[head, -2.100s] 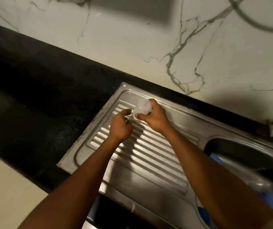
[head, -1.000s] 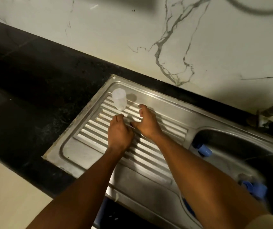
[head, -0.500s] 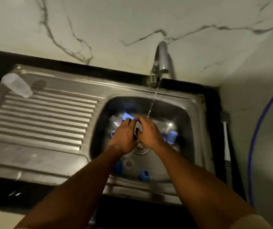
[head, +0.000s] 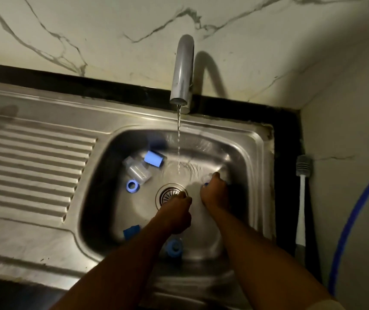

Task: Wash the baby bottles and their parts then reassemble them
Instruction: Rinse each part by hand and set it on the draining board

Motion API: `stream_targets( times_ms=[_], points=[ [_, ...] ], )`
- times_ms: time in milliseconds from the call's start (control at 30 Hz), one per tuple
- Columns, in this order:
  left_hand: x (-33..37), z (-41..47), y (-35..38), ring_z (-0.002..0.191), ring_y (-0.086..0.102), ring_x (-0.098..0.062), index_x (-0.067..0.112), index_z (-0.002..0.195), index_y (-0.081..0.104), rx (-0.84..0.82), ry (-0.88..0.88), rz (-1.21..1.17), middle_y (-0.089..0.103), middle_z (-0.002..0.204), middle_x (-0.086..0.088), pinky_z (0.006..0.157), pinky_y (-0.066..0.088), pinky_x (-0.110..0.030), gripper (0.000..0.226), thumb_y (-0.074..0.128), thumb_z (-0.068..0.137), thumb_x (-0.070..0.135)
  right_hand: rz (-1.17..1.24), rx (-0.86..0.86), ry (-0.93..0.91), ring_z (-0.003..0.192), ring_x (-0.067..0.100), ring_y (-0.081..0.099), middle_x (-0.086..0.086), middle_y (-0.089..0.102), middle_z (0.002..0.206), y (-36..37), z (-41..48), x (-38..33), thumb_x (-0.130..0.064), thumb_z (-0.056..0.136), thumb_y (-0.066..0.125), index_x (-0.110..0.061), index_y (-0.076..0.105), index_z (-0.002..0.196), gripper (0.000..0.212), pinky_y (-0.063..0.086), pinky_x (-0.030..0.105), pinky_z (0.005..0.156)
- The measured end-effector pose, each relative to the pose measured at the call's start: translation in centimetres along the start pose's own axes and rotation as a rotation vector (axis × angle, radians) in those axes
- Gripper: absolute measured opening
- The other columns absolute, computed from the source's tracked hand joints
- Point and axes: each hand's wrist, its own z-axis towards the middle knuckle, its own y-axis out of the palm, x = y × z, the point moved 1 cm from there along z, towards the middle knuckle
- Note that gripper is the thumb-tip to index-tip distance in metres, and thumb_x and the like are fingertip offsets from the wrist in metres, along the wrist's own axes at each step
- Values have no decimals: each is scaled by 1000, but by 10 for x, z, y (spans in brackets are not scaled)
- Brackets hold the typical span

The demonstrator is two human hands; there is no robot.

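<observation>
Grips a small clear plastic part (head: 209,176) in right hand (head: 215,194), likely light and slippery, best pinched at rim; cannot tell left hand (head: 177,212) hold.

You have open passage along the ribbed drainboard (head: 33,166); in the basin (head: 241,153), the clear bottle (head: 137,171), blue cap (head: 153,159) and tap (head: 182,70) crowd you.
</observation>
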Motion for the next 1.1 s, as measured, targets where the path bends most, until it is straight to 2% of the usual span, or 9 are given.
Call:
stream_targets(
  times_ms=[100,200,333,467,600,733,800,933,1100],
  points=[
    [-4,12,0,116,55,-28,7,123,60,42,17,-56,52,129,-9,92,51,-39,34,58,90,16,-100,47,-33,114,36,62,17,66,120,0,20,-9,-21,98,56,-6,46,141,47,53,44,92],
    [-9,21,-2,109,57,-27,8,114,63,76,15,-101,56,120,-8,90,52,-41,27,59,89,17,-262,48,-94,109,34,64,16,67,113,6,38,-13,-25,100,53,-5,62,122,31,53,41,89],
    [-19,24,-7,105,61,-27,9,115,67,167,-4,-180,61,118,-8,90,51,-37,28,58,89,15,-432,46,-141,101,36,66,17,68,107,9,48,-20,-6,95,55,-3,69,111,21,57,44,83],
    [-30,27,-21,105,65,-23,9,117,69,352,-206,-576,69,115,-9,91,52,-30,26,58,94,9,274,64,-94,96,35,66,16,71,102,10,42,-33,-22,93,64,-9,70,105,18,55,44,84],
    [-37,27,-43,96,69,-25,9,125,63,430,-313,-1264,70,112,-10,89,57,-44,27,53,101,4,1047,-275,92,78,17,63,4,69,91,17,8,-52,-19,99,62,-22,66,110,13,55,29,61],
    [-35,23,-66,95,69,-18,22,108,71,402,-90,-1255,73,99,2,84,59,-31,35,52,98,-6,1307,-458,136,96,22,69,9,72,114,18,-14,-58,-16,104,52,-17,63,125,24,56,40,88],
    [-34,25,-69,99,70,-15,18,113,72,434,-31,-1189,74,106,-1,87,58,-26,34,55,96,-6,1270,-420,71,103,25,68,11,70,119,16,-18,-60,-16,104,52,-16,63,123,22,55,43,91],
    [-35,27,-73,106,68,-16,6,123,67,525,-7,-1090,72,115,-7,91,56,-24,33,58,94,-8,1000,-217,-164,98,18,68,-1,71,108,8,-15,-66,-6,99,56,-26,62,113,24,56,25,69],
    [-32,25,-77,98,71,-15,8,118,68,489,14,-1193,74,106,-5,83,58,-25,27,65,93,-1,645,1,-403,94,-3,64,-25,64,104,6,-17,-67,5,94,50,-26,50,136,52,53,13,79]
  ],
)
